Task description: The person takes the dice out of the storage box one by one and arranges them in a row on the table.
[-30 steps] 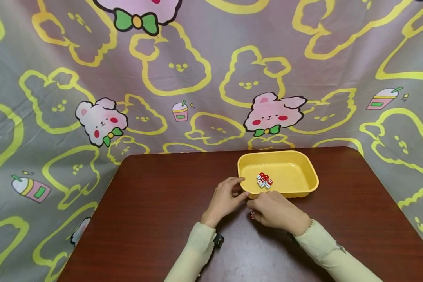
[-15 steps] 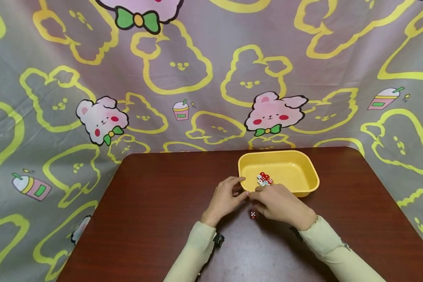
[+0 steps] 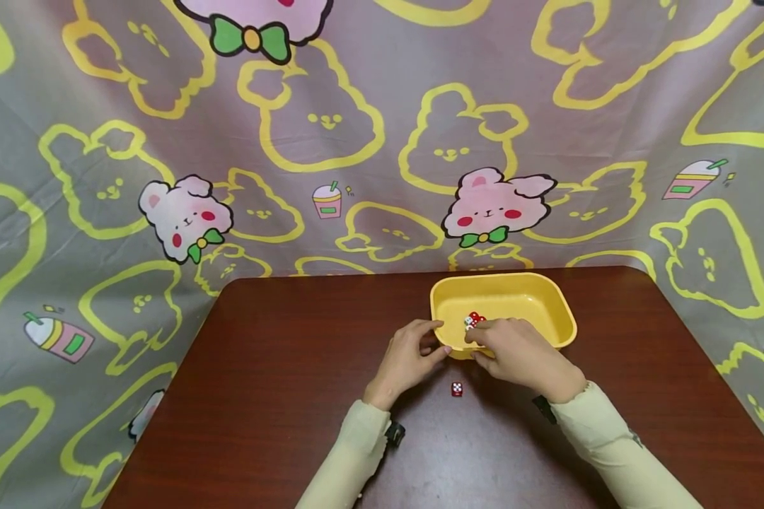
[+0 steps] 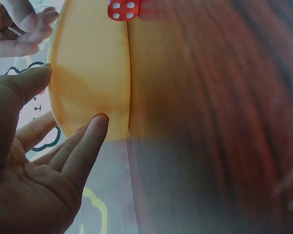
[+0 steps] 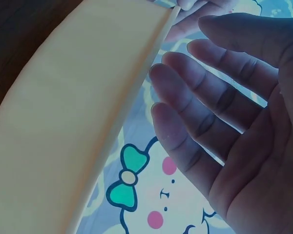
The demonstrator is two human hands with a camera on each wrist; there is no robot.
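Note:
A yellow plastic tray [image 3: 535, 311] stands at the back of the table, with a small heap of red and white dice [image 3: 474, 320] inside, partly covered by my right hand. My left hand [image 3: 407, 359] holds the tray's near left corner, thumb and fingertips on the rim and outer wall. Over the near rim, my right hand [image 3: 522, 353] reaches with its fingers above the dice. The right wrist view shows its fingers [image 5: 178, 83] loosely bent and apart, with nothing between them. One red die [image 3: 457, 389] lies on the table in front of the tray.
The dark wooden table [image 3: 293, 389] meets a patterned cloth backdrop [image 3: 369, 127] at its far edge. Dark wrist cameras sit under both sleeves, close to the tabletop.
My right hand has moved away from the red die on the table, forward and right over the tray's rim. That die is now uncovered. My left hand stays in place.

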